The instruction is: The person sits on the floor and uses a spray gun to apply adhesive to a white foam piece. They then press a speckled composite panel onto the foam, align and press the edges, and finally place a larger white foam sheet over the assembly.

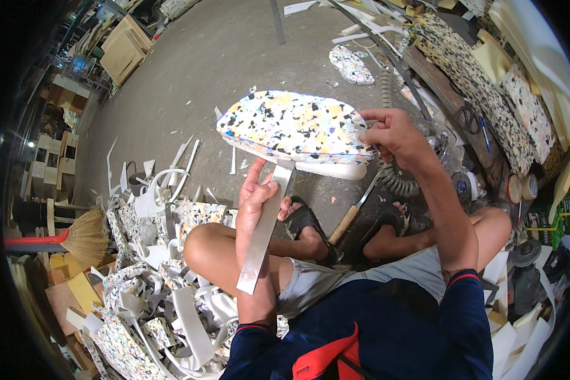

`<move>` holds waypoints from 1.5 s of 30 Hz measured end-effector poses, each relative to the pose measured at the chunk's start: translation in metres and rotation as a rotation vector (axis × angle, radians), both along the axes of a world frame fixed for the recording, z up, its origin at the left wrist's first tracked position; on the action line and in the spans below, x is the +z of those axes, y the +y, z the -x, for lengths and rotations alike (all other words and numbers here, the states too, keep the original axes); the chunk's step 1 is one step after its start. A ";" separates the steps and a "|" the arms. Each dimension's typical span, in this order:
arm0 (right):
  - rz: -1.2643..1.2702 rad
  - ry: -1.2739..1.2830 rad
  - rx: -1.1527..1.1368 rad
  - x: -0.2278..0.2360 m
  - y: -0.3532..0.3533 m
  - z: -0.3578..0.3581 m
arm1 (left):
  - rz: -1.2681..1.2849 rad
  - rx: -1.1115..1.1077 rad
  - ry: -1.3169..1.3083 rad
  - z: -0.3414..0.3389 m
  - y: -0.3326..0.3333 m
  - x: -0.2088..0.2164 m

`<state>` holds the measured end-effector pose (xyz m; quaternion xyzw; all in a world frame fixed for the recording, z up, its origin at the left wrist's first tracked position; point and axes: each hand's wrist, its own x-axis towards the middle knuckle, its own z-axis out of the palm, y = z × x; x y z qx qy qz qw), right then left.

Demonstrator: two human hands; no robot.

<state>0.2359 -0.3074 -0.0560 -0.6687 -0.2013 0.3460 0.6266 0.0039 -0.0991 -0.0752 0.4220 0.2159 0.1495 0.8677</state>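
Note:
A speckled foam block [294, 123] with a rounded outline hangs in front of me, a thick white foam layer [332, 170] under it. A blue line runs along its near edge. My right hand [396, 136] pinches the block's right end between thumb and fingers. In my left hand [258, 193] is a long flat metal strip [263, 237], the thumb pressed on its face. Its upper end meets the block's near side, and its lower end lies over my left forearm. I cannot tell whether the left fingertips also touch the foam.
On the floor between my feet lies a wooden-handled tool [345, 225]. Foam scraps [190, 316] are heaped at my left, beside a straw broom [85, 237]. A coiled hose [396, 180] runs at the right, near speckled foam slabs [475, 82]. A smaller foam piece [350, 65] lies farther off.

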 end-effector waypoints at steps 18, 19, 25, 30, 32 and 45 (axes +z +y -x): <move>0.063 -0.061 -0.046 -0.034 -0.003 0.021 | -0.083 0.074 0.002 0.004 0.000 -0.008; 0.066 -0.053 -0.059 -0.033 -0.002 0.024 | -0.089 0.087 -0.002 0.005 0.000 -0.008; 0.021 -0.050 -0.083 -0.046 -0.002 0.027 | -0.110 0.095 0.008 0.005 -0.003 -0.007; 0.010 -0.049 -0.091 -0.043 -0.004 0.026 | -0.127 0.054 -0.004 0.004 -0.001 -0.008; -0.066 -0.022 -0.087 -0.041 -0.005 0.021 | -0.115 0.032 -0.028 0.004 0.001 -0.011; 0.003 -0.030 -0.084 -0.033 -0.006 0.031 | -0.111 0.069 0.000 0.001 -0.002 -0.004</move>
